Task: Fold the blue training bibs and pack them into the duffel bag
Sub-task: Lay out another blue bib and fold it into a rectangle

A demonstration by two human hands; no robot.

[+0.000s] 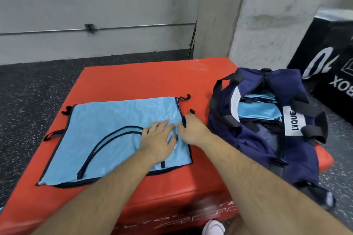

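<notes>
Nearest, a white shoe (pixel 213 228) shows at the bottom edge, cut off. It lies below the front of the orange padded bench (pixel 133 82), whose printed front is too blurred to read. Both bare forearms reach forward over the bench and converge.

The left hand (pixel 156 139) lies palm down on the blue bib (pixel 107 126), fingers straight and spread apart, pressing the cloth. Just right of them the right hand (pixel 193 129) sits at the bib's right hem, fingers bent over the black trim; whether they pinch it cannot be told. The bib lies spread under and left of the fingers, with black ties sticking out at its edges.

Near the right fingers, on their right, the navy duffel bag (pixel 301 162) stands unzipped on the bench. Folded blue bibs (pixel 257 110) are stacked inside, and its deeper contents are dim. Farther right a black box (pixel 328 59) is cut off by the frame, and a concrete pillar (pixel 267 15) rises beyond.
</notes>
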